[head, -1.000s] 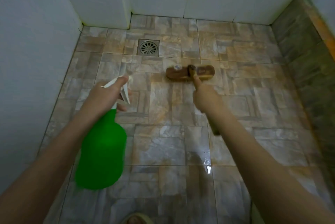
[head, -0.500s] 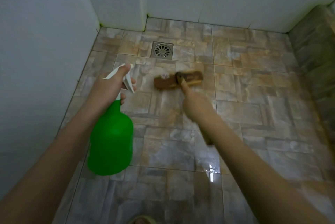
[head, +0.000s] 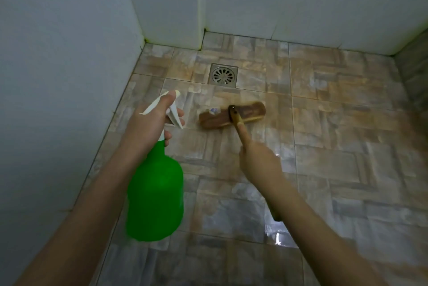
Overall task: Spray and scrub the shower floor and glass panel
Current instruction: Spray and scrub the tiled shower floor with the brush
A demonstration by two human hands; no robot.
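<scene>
1. Sliding the brush (head: 251, 112) leftward over the shower floor (head: 335, 146) since a second ago: off to the right of the drain (head: 223, 75) then, now flat on the tiles just on the drain's near side.
2. Same hold as before: right hand (head: 259, 163) wrapped round the handle, index finger stretched along the shaft, brush head just beyond that fingertip.
3. Left hand (head: 148, 128) clamped round the neck of the green spray bottle (head: 155, 195), fingers at the white trigger, bottle hanging below the hand near the left wall (head: 58, 77).
4. Wet shine on the near tiles beside the right forearm.
</scene>
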